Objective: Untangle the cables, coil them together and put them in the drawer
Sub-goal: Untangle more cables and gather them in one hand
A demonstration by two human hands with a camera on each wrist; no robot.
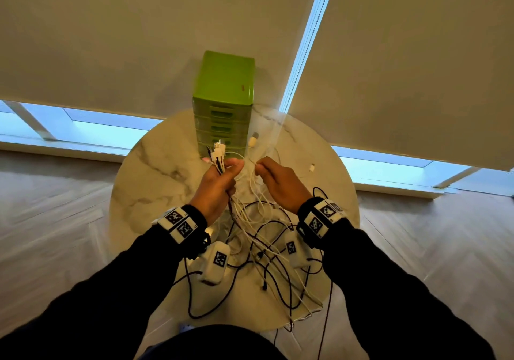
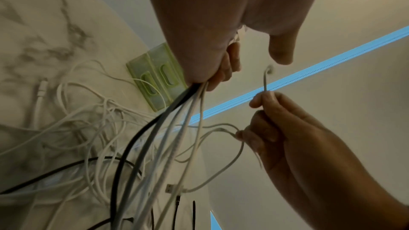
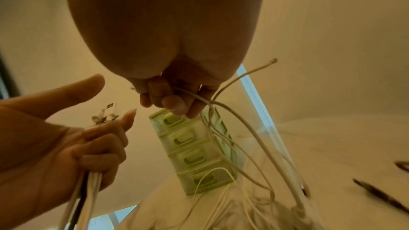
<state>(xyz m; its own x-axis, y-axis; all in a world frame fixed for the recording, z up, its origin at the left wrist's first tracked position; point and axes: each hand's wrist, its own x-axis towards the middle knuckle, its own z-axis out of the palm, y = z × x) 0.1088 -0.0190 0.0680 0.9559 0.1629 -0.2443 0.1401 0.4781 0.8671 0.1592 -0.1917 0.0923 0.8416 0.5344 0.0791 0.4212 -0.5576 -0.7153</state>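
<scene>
My left hand [image 1: 222, 176] grips a bundle of white and black cables [image 2: 168, 128] upright, their plug ends [image 1: 218, 151] sticking up above the fist. My right hand [image 1: 274, 173] pinches a single white cable [image 3: 239, 116] just to the right, its plug end [image 1: 253, 139] raised in front of the drawers. The rest of the cables [image 1: 267, 248] hang down in a tangle onto the round marble table [image 1: 155, 170]. A green drawer unit [image 1: 224, 103] with several shut drawers stands at the table's far side, right behind both hands.
A loose white plug [image 1: 312, 168] lies on the table to the right of my right hand. Black cables [image 1: 194, 298] trail over the table's near edge. Beyond the table are a pale floor [image 1: 55, 220] and window blinds [image 1: 139, 39].
</scene>
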